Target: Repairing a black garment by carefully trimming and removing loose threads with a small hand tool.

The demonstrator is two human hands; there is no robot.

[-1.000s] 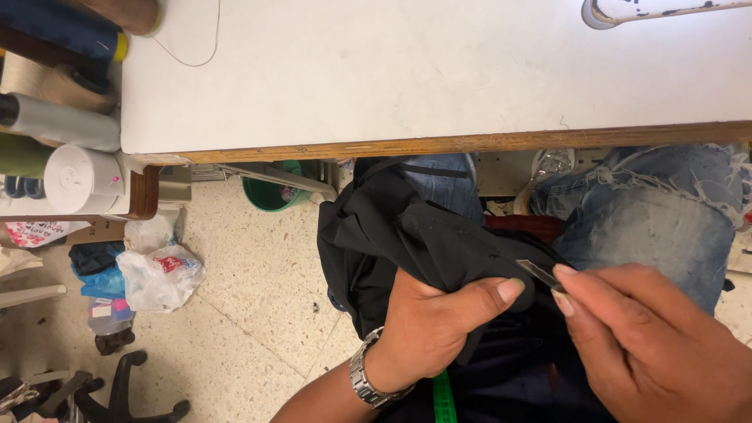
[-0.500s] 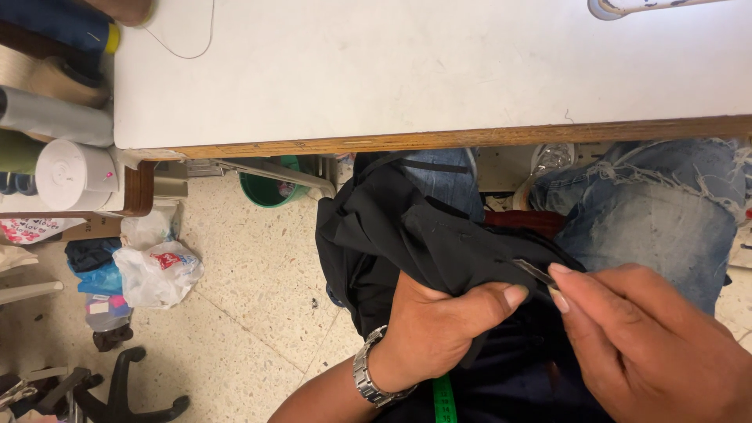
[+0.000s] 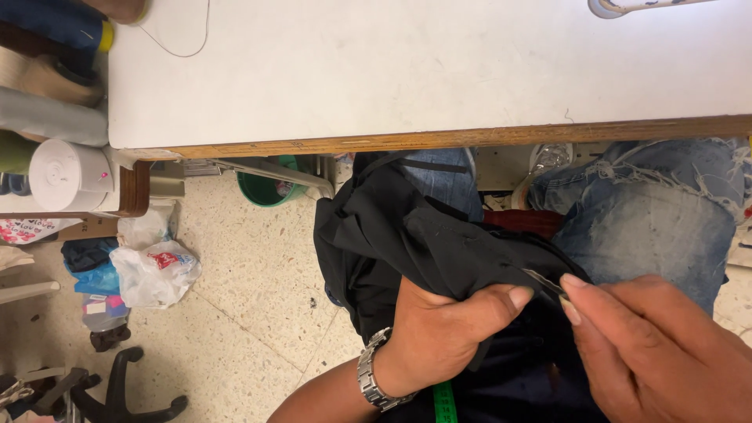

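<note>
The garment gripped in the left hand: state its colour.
Black, plain with no pattern. The garment shows best in the head view, bunched in the left hand.

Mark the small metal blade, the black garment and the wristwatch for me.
small metal blade [image 3: 542, 280], head view, on its bare middle between the two thumbs.
black garment [image 3: 415, 235], head view, on the bunched fold over the lap.
wristwatch [image 3: 371, 381], head view, on the metal band.

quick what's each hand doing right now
Left hand: closed, gripping the black garment on the lap.
Right hand: closed, pinching a small thin metal tool against the fabric.
</note>
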